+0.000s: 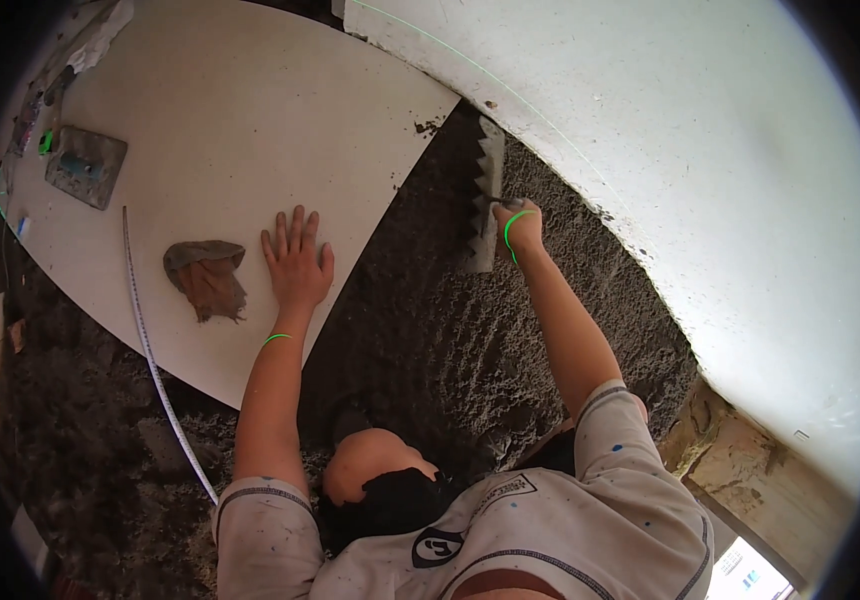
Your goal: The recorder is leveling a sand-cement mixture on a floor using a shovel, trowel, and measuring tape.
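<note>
My left hand (298, 262) lies flat with fingers spread on a large pale tile (240, 110). To its left on the tile is a crumpled brown and grey rag (207, 280). Out ahead, my right hand (522, 222) is closed round the handle of a notched trowel (490, 165). Its toothed edge faces left, and the blade rests over dark grey mortar (470, 330) beside the tile's right edge. How far the blade sinks into the mortar I cannot tell.
A white wall (710, 200) borders the mortar on the right. A measuring tape blade (146, 345) runs across the tile's left edge. Farther left lies a grey rectangular plate-like tool (88, 166). Green laser lines cross the wall and both arms. My bent knee (375, 465) is near the mortar.
</note>
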A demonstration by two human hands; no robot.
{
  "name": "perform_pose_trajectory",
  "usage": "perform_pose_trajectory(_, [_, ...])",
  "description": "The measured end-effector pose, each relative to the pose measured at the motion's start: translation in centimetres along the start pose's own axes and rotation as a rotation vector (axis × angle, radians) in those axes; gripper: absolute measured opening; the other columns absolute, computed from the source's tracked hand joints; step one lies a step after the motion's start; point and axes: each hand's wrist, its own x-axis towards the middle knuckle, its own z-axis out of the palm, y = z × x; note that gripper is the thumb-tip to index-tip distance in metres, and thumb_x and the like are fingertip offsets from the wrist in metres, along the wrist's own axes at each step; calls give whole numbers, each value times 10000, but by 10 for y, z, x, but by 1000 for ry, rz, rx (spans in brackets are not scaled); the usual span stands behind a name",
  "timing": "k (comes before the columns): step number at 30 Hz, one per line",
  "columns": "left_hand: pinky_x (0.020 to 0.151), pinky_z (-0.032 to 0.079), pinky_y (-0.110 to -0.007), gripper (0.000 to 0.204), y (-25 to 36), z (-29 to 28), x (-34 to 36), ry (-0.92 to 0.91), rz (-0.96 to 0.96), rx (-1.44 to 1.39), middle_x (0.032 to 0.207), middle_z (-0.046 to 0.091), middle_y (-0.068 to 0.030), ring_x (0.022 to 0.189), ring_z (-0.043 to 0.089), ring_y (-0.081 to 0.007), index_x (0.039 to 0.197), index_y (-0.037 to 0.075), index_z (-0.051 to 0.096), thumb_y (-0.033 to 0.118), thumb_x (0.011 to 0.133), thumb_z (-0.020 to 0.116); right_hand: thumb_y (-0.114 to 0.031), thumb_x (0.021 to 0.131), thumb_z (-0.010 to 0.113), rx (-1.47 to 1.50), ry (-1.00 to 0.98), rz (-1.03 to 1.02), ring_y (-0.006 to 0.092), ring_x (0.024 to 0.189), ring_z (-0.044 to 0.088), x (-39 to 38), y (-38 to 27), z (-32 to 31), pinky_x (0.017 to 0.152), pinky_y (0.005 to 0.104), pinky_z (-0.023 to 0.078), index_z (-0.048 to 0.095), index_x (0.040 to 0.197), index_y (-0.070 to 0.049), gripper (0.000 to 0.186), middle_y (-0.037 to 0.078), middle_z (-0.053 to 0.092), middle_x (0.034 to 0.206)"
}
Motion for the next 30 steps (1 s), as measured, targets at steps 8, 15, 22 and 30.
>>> perform_pose_trajectory(8, [1308,121,-618,615,9,1,5,18,-12,-41,1723,361,-59,1607,270,-344,1602,181,466,390,1030,550,-333,993,748,453,-573,96,141,585,597,-29,-35,-123,493,322,479,630,1030,-61,298,32,638,778])
perform_pose_trajectory(15, [1313,104,-612,605,15,6,13,31,-4,-74,1721,361,-42,1612,255,-325,1599,191,465,398,1035,542,-259,1038,650,292,-292,63,126,532,520,-49,-14,-89,468,325,423,613,983,-84,187,-2,556,722])
perform_pose_trajectory(22, [1316,101,-601,598,15,13,9,22,-11,-67,1717,370,-39,1612,257,-318,1593,191,478,405,1038,538,-183,1044,579,-26,-521,-205,195,690,595,-203,34,12,620,417,505,609,953,-36,175,100,607,777])
perform_pose_trajectory(30, [1314,106,-599,605,8,3,10,16,-18,-49,1721,364,-40,1618,246,-315,1602,196,466,407,1039,534,-198,1018,612,-13,-169,-227,248,705,555,-129,-10,-61,683,430,496,564,969,15,224,210,617,797])
